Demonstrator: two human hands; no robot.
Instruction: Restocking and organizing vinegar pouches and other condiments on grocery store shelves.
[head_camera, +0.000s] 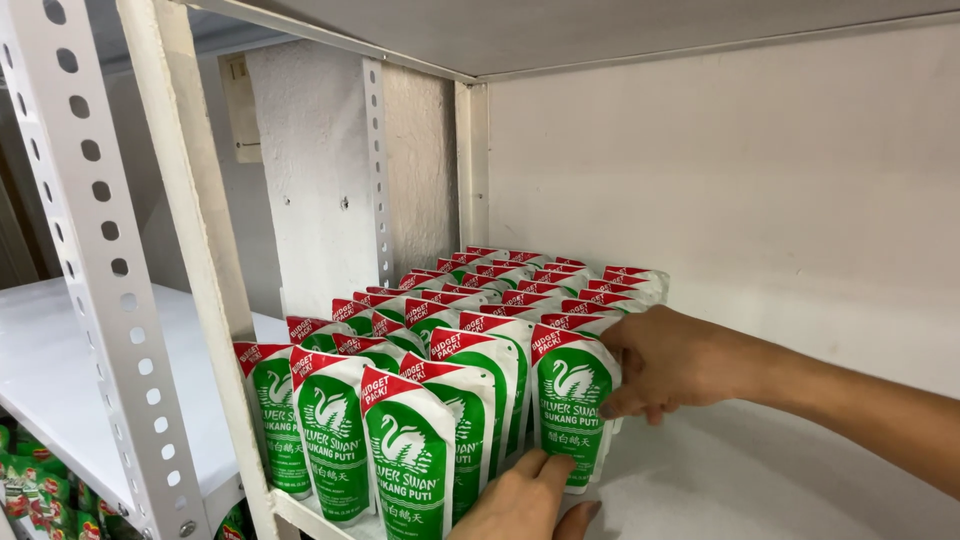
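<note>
Several rows of green, white and red stand-up pouches (410, 450) fill the left part of a white shelf (760, 470). My right hand (675, 362) reaches in from the right. It grips the side of the rightmost front pouch (572, 400), thumb on its front edge and fingers behind it. My left hand (525, 500) comes up from the bottom edge of the view, its fingertips resting against the base of the front pouches. The frame cuts off part of that hand.
White perforated metal uprights (100, 260) frame the shelf on the left. A white wall (720, 190) backs it, and another shelf board (560, 30) lies overhead. A lower white shelf (50, 360) at left has more green packets (40, 495) beneath it.
</note>
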